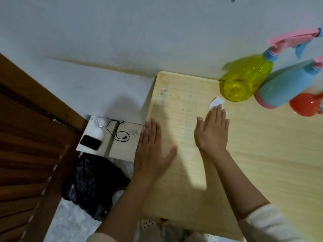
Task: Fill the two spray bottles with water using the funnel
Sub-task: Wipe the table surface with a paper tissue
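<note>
A yellow see-through spray bottle [244, 79] with a pink and blue trigger head stands at the back right of the pale wooden table [183, 180]. Right of it stands a light blue spray bottle [283, 88] with a pink base. A red funnel [305, 104] lies just in front of that one, partly cut off by the frame edge. My left hand [152, 147] lies flat on the table's left edge, fingers straight. My right hand [212, 130] lies flat near the middle, its fingertips on a small white paper scrap [215, 102]. Both hands hold nothing.
Left of the table, a low white surface [122, 149] carries a black phone [90, 142], a black cable [117, 131] and white chargers. A black plastic bag [94, 184] sits on the floor below. A brown wooden door [31, 145] stands at the left. A white wall runs behind.
</note>
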`<state>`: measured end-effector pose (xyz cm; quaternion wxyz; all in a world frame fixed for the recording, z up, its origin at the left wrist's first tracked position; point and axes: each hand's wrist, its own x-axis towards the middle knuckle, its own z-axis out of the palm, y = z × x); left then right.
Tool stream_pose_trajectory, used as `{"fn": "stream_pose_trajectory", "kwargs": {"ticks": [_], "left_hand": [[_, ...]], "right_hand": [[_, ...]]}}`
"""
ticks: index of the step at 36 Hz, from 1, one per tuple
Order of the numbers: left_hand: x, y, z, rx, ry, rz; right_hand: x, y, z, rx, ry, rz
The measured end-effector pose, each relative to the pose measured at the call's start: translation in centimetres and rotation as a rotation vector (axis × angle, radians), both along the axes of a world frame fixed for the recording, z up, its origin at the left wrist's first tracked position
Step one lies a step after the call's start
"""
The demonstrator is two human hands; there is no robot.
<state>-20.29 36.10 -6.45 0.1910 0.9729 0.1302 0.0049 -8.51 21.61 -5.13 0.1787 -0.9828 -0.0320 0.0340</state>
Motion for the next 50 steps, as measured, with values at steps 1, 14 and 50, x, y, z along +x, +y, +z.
{"fn": "stream_pose_trajectory", "kwargs": {"ticks": [1,14,50], "left_hand": [[0.0,0.0,0.0,-0.002,0.0,0.0],[0.0,-0.1,-0.2,0.01,-0.022,-0.007],[0.2,-0.1,-0.3,0.028,-0.029,0.019]], "right_hand": [[-0.1,0.4,-0.4,-0.012,0.0,-0.016],[3.7,3.8,-0.8,-0.01,0.011,0.168],[9.6,11.5,-0.5,0.02,-0.046,0.591]]}}
